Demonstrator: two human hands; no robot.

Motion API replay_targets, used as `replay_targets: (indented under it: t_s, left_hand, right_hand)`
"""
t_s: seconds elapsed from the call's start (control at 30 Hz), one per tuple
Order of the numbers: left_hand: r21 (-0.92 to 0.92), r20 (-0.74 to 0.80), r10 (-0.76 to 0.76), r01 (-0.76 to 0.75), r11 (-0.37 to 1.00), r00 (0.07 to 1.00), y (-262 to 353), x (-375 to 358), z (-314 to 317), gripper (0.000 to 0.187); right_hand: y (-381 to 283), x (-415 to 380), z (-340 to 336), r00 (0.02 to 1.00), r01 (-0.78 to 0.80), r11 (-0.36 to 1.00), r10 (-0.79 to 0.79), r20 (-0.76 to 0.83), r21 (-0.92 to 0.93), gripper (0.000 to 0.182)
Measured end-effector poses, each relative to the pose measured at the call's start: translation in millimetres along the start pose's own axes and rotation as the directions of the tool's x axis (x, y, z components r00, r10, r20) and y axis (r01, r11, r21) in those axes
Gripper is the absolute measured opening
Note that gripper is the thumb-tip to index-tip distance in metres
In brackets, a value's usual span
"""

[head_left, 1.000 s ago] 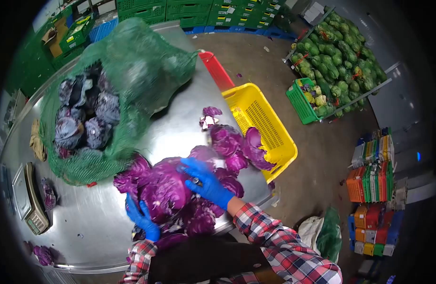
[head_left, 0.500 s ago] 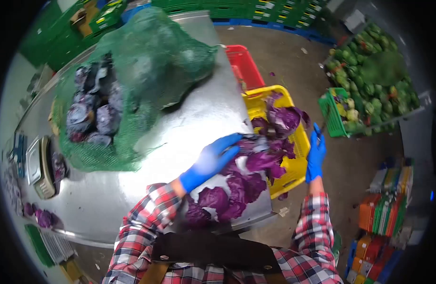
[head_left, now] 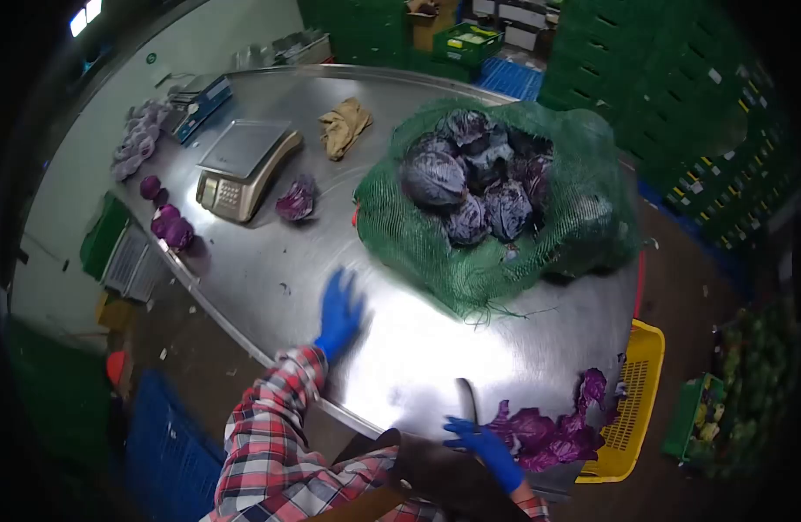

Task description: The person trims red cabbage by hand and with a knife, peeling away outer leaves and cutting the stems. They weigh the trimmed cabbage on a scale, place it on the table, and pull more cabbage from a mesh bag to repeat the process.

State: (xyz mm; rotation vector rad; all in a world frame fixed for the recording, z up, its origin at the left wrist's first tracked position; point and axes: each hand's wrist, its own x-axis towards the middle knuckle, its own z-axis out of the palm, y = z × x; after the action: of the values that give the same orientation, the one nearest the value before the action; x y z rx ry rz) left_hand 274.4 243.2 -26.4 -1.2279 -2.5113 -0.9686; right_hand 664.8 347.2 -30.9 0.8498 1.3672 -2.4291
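Note:
My left hand (head_left: 341, 315), in a blue glove, has its fingers spread over the bare metal table (head_left: 270, 296), holding nothing. By the near edge my right hand (head_left: 487, 451), also gloved, is around the lower end of a knife (head_left: 466, 400), whose dark, narrow blade points away from me. Loose purple cabbage leaves (head_left: 539, 435) lie just right of that hand. Ahead, a green net sack (head_left: 400, 235) lies torn open, with several red cabbages (head_left: 433, 177) showing inside. A single trimmed red cabbage (head_left: 297, 198) sits left of the sack.
A scale (head_left: 244, 165) stands at the left, near small purple heads (head_left: 170, 224) along the table edge. Behind are a crumpled brown cloth (head_left: 344, 128) and a blue box (head_left: 204, 106). A yellow crate (head_left: 640, 409) adjoins the right edge; green crates (head_left: 626, 78) are stacked beyond.
The view has swung left, towards the scale. My left hand has left the cabbage leaves and reaches over the table. My right hand has come from beside the yellow crate to the table's near edge.

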Motion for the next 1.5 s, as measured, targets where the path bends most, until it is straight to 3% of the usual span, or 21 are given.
replay_targets:
  t_s: [0.03,0.1,0.13,0.17,0.23,0.3,0.37,0.43,0.5,0.67,0.77,0.87,0.93,1.03,1.07,1.13,1.2,1.3,1.33,1.4,1.5]
  left_hand:
    - [0.007,-0.089,0.032,-0.032,0.999,0.996,-27.4,29.9,-3.0,0.052]
    - [0.108,-0.157,0.069,-0.052,0.993,0.985,-87.2,87.1,-7.6,0.056]
    - [0.221,-0.181,0.086,-0.045,0.974,0.980,-132.1,111.1,0.0,0.061]
    - [0.335,-0.167,0.039,0.019,0.942,0.985,-156.8,130.5,0.1,0.070]
    - [0.397,-0.035,-0.097,0.103,0.912,0.995,-175.6,159.6,-14.1,0.081]
    - [0.439,-0.011,-0.247,0.227,0.869,0.969,-175.4,163.0,-18.6,0.071]
    - [0.500,0.304,-0.388,0.201,0.842,0.870,-210.3,159.9,-0.2,0.051]
    - [0.313,0.043,-0.123,0.104,0.944,0.991,-243.2,130.2,26.8,0.039]
    - [-0.263,-0.137,-0.238,0.196,0.945,0.962,-195.5,100.0,22.1,0.028]
    - [-0.590,0.114,0.167,-0.069,0.804,0.979,-81.7,47.3,17.5,0.037]
    - [-0.764,0.108,0.441,-0.210,0.610,0.891,16.1,78.9,12.6,0.046]
    - [-0.470,0.093,0.649,-0.542,0.697,0.755,102.3,130.8,-4.2,0.052]
    - [-0.290,0.106,0.685,-0.637,0.714,0.720,119.5,142.5,4.6,0.049]
    - [-0.073,0.360,0.673,-0.699,0.711,0.646,87.1,149.7,20.0,0.048]
    - [-0.138,0.226,0.756,-0.749,0.649,0.614,74.8,147.2,16.7,0.035]
    - [-0.132,0.669,0.549,-0.646,0.752,0.502,40.8,123.2,3.1,0.023]
    - [-0.195,0.518,0.655,-0.670,0.716,0.550,-7.9,91.8,-7.9,0.020]
    - [-0.063,0.554,0.394,-0.435,0.898,0.734,-69.8,91.2,-11.6,0.018]
    - [-0.223,0.524,0.244,-0.145,0.964,0.816,-77.8,93.6,0.9,0.018]
    - [-0.524,0.536,-0.080,0.405,0.749,0.840,-81.2,107.9,24.3,0.019]
    - [-0.427,0.367,-0.139,0.300,0.853,0.920,-40.9,114.3,30.0,0.026]
  right_hand:
    - [-32.8,-16.4,14.6,0.989,0.090,0.958,-0.054,-0.138,0.272,0.051]
    - [-26.7,-32.0,-28.3,0.893,0.269,0.916,-0.122,-0.432,0.298,0.047]
    - [-11.5,-36.3,-60.5,0.749,0.353,0.912,-0.142,-0.647,0.209,0.038]
    - [4.2,-39.7,-87.7,0.481,0.541,0.841,-0.327,-0.813,-0.019,0.032]
    - [-52.0,-56.9,-55.0,0.123,0.364,0.916,-0.227,-0.966,-0.169,0.026]
    - [-71.1,-53.7,-39.5,0.211,0.405,0.903,-0.248,-0.945,-0.146,0.027]
    - [-85.4,-30.4,-8.0,0.240,0.354,0.910,-0.310,-0.920,-0.214,0.032]
    - [-82.9,-1.7,17.2,0.295,0.304,0.923,-0.327,-0.898,-0.236,0.032]
    - [-83.7,22.8,46.7,0.376,0.371,0.917,-0.291,-0.880,-0.145,0.031]
    - [-72.4,72.4,32.5,0.342,0.215,0.793,-0.608,-0.717,-0.570,0.027]
    - [-141.8,96.4,-0.4,0.438,0.005,0.826,-0.508,-0.741,-0.563,0.026]
    - [-167.3,106.9,-48.6,0.528,-0.260,0.674,-0.500,-0.687,-0.691,0.047]
    - [-147.2,98.7,-85.3,0.592,-0.461,0.317,-0.585,-0.554,-0.828,0.048]
    - [-138.4,76.4,-75.3,0.274,-0.526,0.687,-0.422,-0.864,-0.502,0.031]
    - [-135.5,69.3,-69.6,0.327,-0.485,0.687,-0.432,-0.840,-0.542,0.029]
    - [-133.7,60.5,-48.9,0.439,-0.387,0.688,-0.448,-0.778,-0.614,0.026]
    - [-126.4,69.0,-44.6,0.432,-0.416,0.691,-0.421,-0.797,-0.591,0.021]
    - [-127.7,86.1,-38.2,0.441,-0.366,0.735,-0.402,-0.802,-0.570,0.021]
    - [-130.4,90.0,-37.7,0.445,-0.340,0.753,-0.399,-0.802,-0.563,0.022]
    - [-123.0,97.5,-53.5,0.455,-0.298,0.784,-0.385,-0.803,-0.545,0.027]
    - [-94.4,93.5,-91.0,0.403,-0.215,0.686,-0.586,-0.703,-0.695,0.029]
